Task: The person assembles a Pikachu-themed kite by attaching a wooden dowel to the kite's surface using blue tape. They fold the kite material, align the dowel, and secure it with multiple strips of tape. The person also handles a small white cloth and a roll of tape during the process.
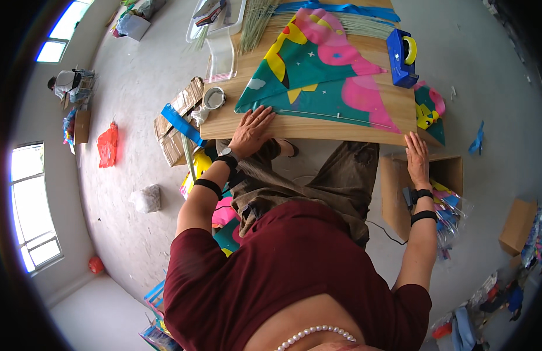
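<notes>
A folded triangular sheet [317,88], printed green, pink and yellow like kite cloth, lies on the wooden table [224,126]. Along its near edge runs a thin pale rod [341,116] with a small white fitting on it. My left hand [251,131] rests with fingers stretched out at the sheet's near left corner, pressing on cloth and table edge. At the table's near right corner is my right hand [417,159], its fingers extended and nothing in them. A blue tape dispenser [401,61] with a yellow roll stands beyond it at the right edge.
Bundles of thin sticks [258,26] and a blue strip [341,9] lie at the far side. A tape roll [214,97] sits at the left edge. Below right stands an open cardboard box [393,196] with printed pieces. Another person [66,82] sits far left.
</notes>
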{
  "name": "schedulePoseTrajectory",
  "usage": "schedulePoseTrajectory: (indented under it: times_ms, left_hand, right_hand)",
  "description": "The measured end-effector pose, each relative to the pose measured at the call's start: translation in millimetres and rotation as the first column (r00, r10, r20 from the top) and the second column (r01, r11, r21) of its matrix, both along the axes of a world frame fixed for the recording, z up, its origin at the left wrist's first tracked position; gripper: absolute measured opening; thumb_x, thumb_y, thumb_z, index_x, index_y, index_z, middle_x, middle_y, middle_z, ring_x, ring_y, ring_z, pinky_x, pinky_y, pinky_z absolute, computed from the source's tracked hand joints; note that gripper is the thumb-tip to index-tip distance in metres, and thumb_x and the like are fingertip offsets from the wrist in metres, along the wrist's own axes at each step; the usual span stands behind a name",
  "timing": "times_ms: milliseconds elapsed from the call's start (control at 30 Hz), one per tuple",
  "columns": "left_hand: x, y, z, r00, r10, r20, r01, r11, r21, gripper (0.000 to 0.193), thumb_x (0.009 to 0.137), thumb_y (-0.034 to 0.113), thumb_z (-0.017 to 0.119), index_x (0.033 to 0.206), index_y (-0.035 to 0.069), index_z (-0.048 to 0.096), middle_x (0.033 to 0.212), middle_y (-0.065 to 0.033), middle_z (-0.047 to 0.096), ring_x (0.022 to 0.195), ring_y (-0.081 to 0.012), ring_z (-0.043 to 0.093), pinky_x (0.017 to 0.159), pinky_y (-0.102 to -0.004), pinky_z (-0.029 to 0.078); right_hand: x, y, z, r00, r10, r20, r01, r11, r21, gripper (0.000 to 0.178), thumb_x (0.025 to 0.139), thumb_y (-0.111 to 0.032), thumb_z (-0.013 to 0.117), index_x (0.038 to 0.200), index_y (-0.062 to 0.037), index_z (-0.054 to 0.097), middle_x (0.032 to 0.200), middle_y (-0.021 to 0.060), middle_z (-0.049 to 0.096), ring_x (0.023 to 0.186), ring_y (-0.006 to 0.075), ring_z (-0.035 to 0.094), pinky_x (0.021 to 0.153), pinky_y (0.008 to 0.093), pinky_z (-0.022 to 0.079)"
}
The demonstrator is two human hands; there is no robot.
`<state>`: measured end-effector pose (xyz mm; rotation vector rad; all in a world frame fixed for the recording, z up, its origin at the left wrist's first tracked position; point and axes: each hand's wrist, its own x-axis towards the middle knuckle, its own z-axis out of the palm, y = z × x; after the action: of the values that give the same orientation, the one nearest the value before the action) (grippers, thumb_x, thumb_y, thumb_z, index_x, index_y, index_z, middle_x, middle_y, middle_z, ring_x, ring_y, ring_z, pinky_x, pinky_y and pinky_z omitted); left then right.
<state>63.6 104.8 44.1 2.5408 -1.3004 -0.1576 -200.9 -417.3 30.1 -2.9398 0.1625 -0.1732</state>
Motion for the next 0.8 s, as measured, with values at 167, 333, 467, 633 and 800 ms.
schedulePoseTrajectory:
  times_ms: [167, 333, 467, 633, 800]
  left_hand:
    - [0, 10, -11, 0.999, 0.042, -0.013, -0.044, 0.993, -0.111, 0.059, 0.094, 0.023, 0.068, 0.148, 0.01, 0.05, 0.16, -0.0116, 0.04, 0.151, -0.0323, 0.031, 0.123, -0.0491, 0.026]
    - [-13, -20, -6, 1.0, 0.024, 0.019, -0.02, 0.982, -0.186, 0.056, 0.095, 0.025, 0.066, 0.147, 0.008, 0.051, 0.159, -0.0138, 0.041, 0.15, -0.033, 0.033, 0.123, -0.0487, 0.026]
    - [-16, -33, -15, 0.995, 0.09, 0.034, -0.083, 0.984, -0.156, 0.059, 0.096, 0.028, 0.064, 0.149, 0.009, 0.048, 0.16, -0.015, 0.04, 0.151, -0.0321, 0.03, 0.124, -0.0496, 0.023]
    - [-31, -53, -20, 0.993, 0.111, 0.029, -0.107, 0.988, -0.11, 0.062, 0.097, 0.032, 0.063, 0.152, 0.01, 0.045, 0.163, -0.0151, 0.034, 0.152, -0.0313, 0.028, 0.124, -0.0504, 0.019]
    - [-33, -57, -16, 0.996, 0.094, -0.006, -0.094, 0.988, -0.121, 0.061, 0.098, 0.031, 0.061, 0.153, 0.01, 0.043, 0.163, -0.0109, 0.036, 0.152, -0.0274, 0.03, 0.124, -0.0476, 0.021]
  right_hand:
    - [4, 2, 6, 1.0, -0.024, 0.015, 0.024, 1.0, 0.014, 0.041, 0.106, -0.016, 0.049, 0.147, -0.0089, 0.051, 0.157, 0.0085, 0.045, 0.145, 0.0285, 0.041, 0.121, 0.0447, 0.031]
    - [42, 67, 20, 0.976, -0.095, 0.198, 0.068, 0.988, 0.139, 0.038, 0.105, -0.015, 0.051, 0.141, -0.0038, 0.056, 0.149, 0.0132, 0.052, 0.138, 0.0349, 0.047, 0.115, 0.046, 0.038]
    - [58, 105, 7, 0.985, -0.008, 0.17, -0.008, 0.996, 0.093, 0.045, 0.106, -0.022, 0.05, 0.148, -0.006, 0.048, 0.154, 0.0122, 0.047, 0.14, 0.0323, 0.045, 0.12, 0.0479, 0.032]
    - [54, 105, -17, 0.996, -0.052, 0.077, 0.053, 0.999, -0.007, 0.053, 0.107, -0.028, 0.047, 0.155, -0.0069, 0.04, 0.16, 0.0102, 0.04, 0.147, 0.0281, 0.036, 0.125, 0.0498, 0.023]
    - [43, 85, -12, 0.998, -0.048, 0.028, 0.048, 0.999, 0.004, 0.051, 0.108, -0.026, 0.045, 0.156, -0.011, 0.039, 0.162, 0.0067, 0.037, 0.15, 0.0244, 0.033, 0.126, 0.0499, 0.02]
